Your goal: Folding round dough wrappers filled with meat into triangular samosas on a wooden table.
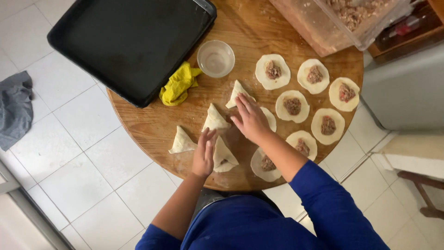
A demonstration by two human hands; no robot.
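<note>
Blue-sleeved torso (259, 227) nearest the camera, both forearms reaching out over a round wooden table (152, 125).

Black baking tray (129, 44) sits at the table's upper left, nothing in it, overhanging the edge. Clear plastic tub (323, 25) at top right holds minced meat filling, partly cut off by the frame. Small clear glass bowl (216, 59) between tray and dough rounds; contents look clear, cannot tell if liquid. Yellow cloth (178, 84) crumpled beside the tray corner, just below the bowl.

Open dough rounds with meat (292, 106) are spread over the right half of the table, each with a dab of filling at its centre. Folded triangular pastries: one (182, 141) at left, one (215, 120) mid, one (237, 92) upper.

Left hand (204, 155) lies flat, fingers extended, touching a folded pastry (225, 158) near the table's front edge; not gripping. Right hand (250, 119) is open, palm down, fingers spread, pressing on a dough round (270, 118) mostly hidden beneath it. Hands are close together, not touching.

Grey cloth (15, 109) lies on the white tile floor at left.
</note>
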